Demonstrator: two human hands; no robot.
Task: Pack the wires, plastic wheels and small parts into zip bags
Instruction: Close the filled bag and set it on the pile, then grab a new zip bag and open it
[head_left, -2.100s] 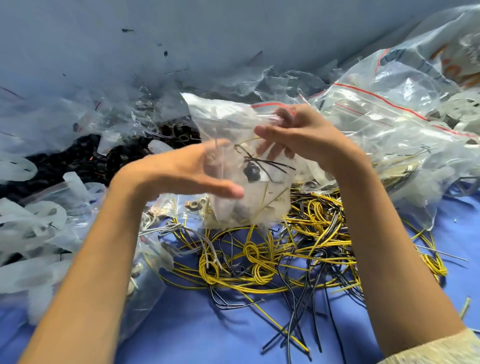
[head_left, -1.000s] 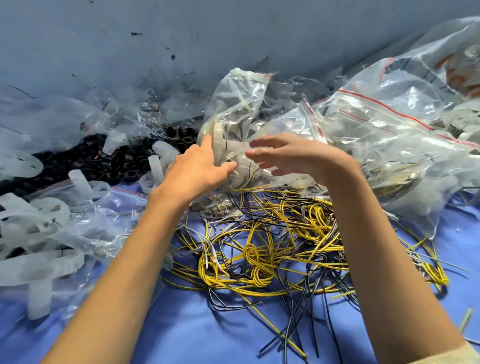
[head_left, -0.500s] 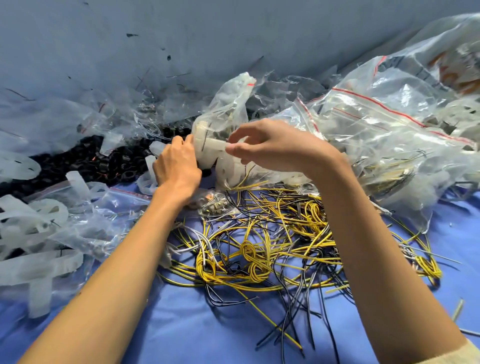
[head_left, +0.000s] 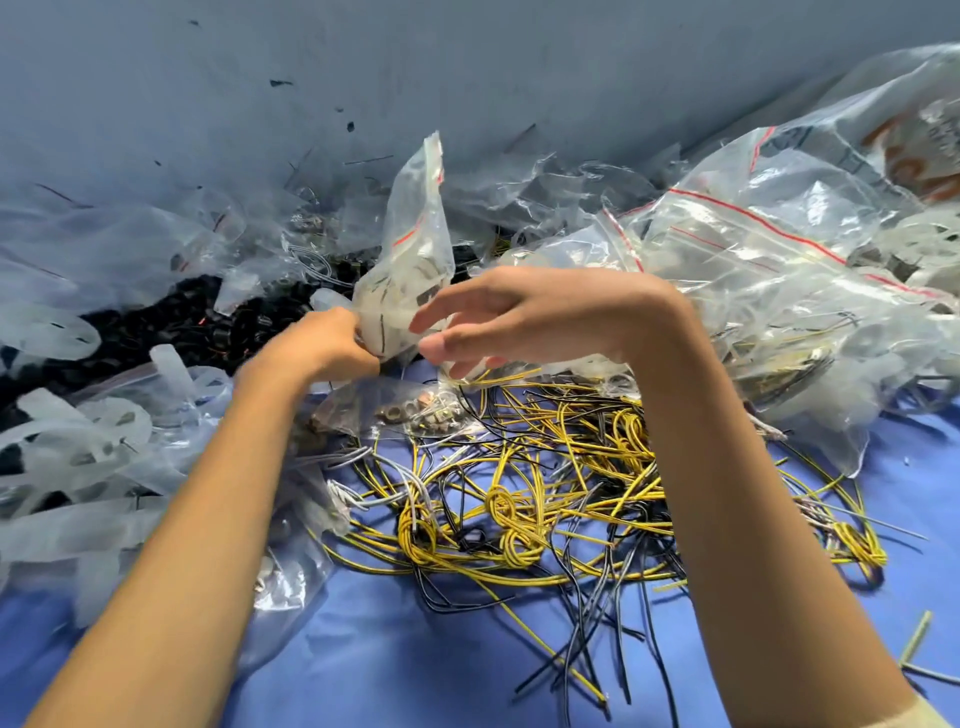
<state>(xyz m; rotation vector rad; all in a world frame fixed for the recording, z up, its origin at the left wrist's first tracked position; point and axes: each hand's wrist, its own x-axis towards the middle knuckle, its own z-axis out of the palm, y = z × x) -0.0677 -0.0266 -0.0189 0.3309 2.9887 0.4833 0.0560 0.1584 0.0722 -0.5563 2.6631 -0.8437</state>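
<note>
Bag (head_left: 410, 260): where is it?
— Upright, mouth up, beyond the wires (head_left: 519, 493). Left hand (head_left: 322, 348) grips its lower left.
— And the right hand (head_left: 519, 317)?
— Just right of the bag, fingers loosely spread, holding nothing.

A person's left hand (head_left: 322, 347) grips the lower part of a small clear zip bag (head_left: 413, 260), which stands upright with its red-striped mouth pointing up. The right hand (head_left: 550, 317) hovers just beside it, fingers loosely spread. Below the hands, a tangle of yellow and black wires (head_left: 519, 499) sprawls across a blue table cover (head_left: 415, 670), with a bag of metal parts (head_left: 415, 410) at its far edge. Black parts (head_left: 171, 327) and translucent plastic pieces (head_left: 78, 467) crowd the left. Larger filled zip bags (head_left: 753, 291) pile up at right against a grey wall (head_left: 467, 78).
</note>
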